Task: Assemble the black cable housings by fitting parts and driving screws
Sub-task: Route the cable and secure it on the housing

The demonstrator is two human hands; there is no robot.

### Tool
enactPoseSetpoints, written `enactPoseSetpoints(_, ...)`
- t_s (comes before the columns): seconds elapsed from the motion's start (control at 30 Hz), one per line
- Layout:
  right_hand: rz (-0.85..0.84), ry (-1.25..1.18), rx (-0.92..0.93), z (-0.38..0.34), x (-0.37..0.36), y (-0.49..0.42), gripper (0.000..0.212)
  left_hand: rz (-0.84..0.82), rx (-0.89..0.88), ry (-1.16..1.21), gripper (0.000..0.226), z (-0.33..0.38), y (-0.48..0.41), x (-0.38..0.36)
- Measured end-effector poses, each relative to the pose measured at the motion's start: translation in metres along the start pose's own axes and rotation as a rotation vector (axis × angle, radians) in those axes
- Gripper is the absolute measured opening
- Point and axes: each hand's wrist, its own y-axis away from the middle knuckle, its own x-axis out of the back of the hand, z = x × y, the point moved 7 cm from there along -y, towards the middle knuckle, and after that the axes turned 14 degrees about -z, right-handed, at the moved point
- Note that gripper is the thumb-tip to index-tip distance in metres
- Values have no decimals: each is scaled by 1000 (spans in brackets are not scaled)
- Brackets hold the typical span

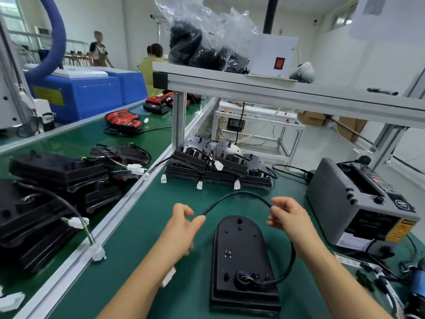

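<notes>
A matte black plastic housing [241, 254], flat with a rounded top and a squared base, lies on the smooth green surface [142, 226] between the forearms, just below both hands. Its rubbery black cable [243, 192] leaves the base and arches above it. The right hand [287, 217] curls around the cable, and the left hand [184, 223] pinches it farther along.
</notes>
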Motion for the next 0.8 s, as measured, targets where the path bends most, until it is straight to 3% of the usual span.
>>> enactPoseSetpoints(0.17, -202, 461, -202, 23, -12, 22, 38, 85, 163, 269, 19, -36, 13, -7)
enactPoseSetpoints(0.3, -224, 568, -253, 34, -16, 68, 60, 75, 158, 193, 17, -41, 26, -11)
enactPoseSetpoints(0.47, -193, 405, -261, 33, -28, 94, 67, -168, 12, -341, 23, -22, 44, -34)
enactPoseSetpoints(0.53, -186, 305, -254, 28, -35, 96, 66, -233, -2, -438, 29, -17, 50, -41)
enactPoseSetpoints(0.7, -223, 228, -231, 19, -51, 92, 59, -435, 84, -410, 41, -11, 58, -70)
enactPoseSetpoints(0.8, -162, 117, -217, 19, -43, 86, 57, -367, 115, -295, 56, -9, 64, -84)
